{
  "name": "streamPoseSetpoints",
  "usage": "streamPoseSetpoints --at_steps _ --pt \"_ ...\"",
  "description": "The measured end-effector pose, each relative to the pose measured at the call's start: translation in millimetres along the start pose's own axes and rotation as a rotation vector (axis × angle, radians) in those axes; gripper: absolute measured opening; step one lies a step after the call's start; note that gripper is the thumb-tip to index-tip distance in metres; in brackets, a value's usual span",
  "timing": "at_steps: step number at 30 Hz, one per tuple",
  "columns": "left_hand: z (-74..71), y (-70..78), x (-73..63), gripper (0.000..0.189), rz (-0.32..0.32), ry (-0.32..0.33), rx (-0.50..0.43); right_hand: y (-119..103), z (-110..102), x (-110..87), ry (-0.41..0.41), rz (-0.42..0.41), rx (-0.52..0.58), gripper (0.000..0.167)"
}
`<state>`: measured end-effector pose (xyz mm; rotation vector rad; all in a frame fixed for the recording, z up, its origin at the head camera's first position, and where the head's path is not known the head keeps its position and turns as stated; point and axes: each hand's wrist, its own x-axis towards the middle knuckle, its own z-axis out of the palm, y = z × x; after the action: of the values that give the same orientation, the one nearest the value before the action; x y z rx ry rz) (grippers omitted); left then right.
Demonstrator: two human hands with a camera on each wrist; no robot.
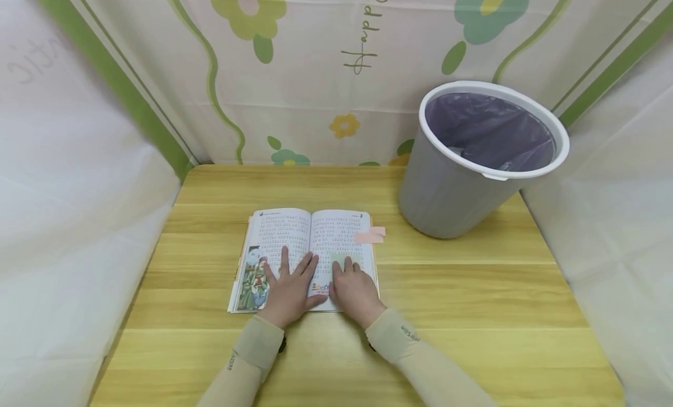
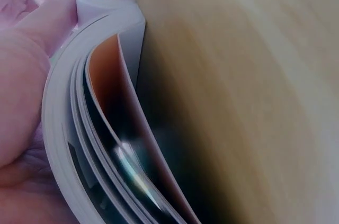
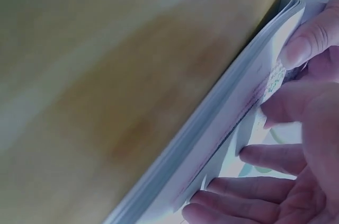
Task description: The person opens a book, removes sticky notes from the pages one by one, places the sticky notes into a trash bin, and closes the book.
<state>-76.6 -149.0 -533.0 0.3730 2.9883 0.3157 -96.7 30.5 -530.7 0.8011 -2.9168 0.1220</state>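
Observation:
An open book (image 1: 336, 220) lies on the wooden table, with printed text on both pages and a colored illustration (image 1: 251, 287) at the lower left. My left hand (image 1: 289, 290) rests spread on the left page, its thumb reaching across the lower part of the gutter. On the right page, my right hand (image 1: 357, 290) presses with extended, slightly bent fingers over a pale green sticky note (image 1: 340, 258). Pink sticky tabs (image 1: 370, 236) stick out past the right edge. Both wrist views show the book's lower edge, with the left hand (image 2: 21, 97) and right hand (image 3: 312, 144) against the pages.
A gray trash bin (image 1: 441, 191) with a white rim and purple liner bag (image 1: 489, 127) stands at the table's back right. Bare wood (image 1: 473, 302) lies right of the book. Floral cloth (image 1: 315, 74) hangs behind the table, and pale cloth covers both sides.

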Motion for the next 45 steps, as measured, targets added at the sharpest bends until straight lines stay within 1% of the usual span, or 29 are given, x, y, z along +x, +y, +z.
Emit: streamPoseSetpoints --at_steps 3,6,11,16,20,27,30,35,40,45 --pt "-0.9 -0.7 -0.1 0.096 0.0 -0.005 0.016 -2.3 -2.5 0.1 0.023 0.009 0.037 0.048" --pt "-2.0 -0.9 -0.7 0.097 -0.002 -0.009 0.028 -4.1 -4.5 0.2 0.015 0.016 0.059 0.051" --pt "-3.8 -0.1 -1.3 0.097 -0.002 -0.018 0.029 -5.2 -3.9 -0.1 -0.004 0.024 0.051 0.051" --pt "-5.0 0.7 -1.3 0.096 -0.003 -0.021 0.03 -5.1 -2.5 -1.1 -0.001 0.024 0.032 0.05" --pt "-4.9 0.6 -2.3 0.096 -0.007 -0.023 0.029 -4.9 -1.5 -1.5 0.003 0.018 0.046 0.051" --pt "-4.7 0.0 -2.5 0.096 -0.001 -0.029 0.02 0.8 -4.3 -2.4 -0.059 0.005 0.079 0.056" --pt "-5.5 -0.1 -2.3 0.096 0.003 -0.035 0.016 6.9 -6.3 -3.3 -0.059 -0.023 0.115 0.058" --pt "-4.7 0.1 -1.7 0.096 0.007 -0.037 0.02 17.8 -5.1 -6.7 -0.043 -0.1 0.149 0.056" --pt "-4.3 0.6 -1.7 0.097 0.009 -0.03 0.029 21.4 -2.6 -9.3 -0.01 -0.157 0.15 0.053" --pt "-4.9 0.8 -2.0 0.097 0.013 -0.022 0.024 17.7 -3.7 -6.4 0.019 -0.174 0.114 0.05"
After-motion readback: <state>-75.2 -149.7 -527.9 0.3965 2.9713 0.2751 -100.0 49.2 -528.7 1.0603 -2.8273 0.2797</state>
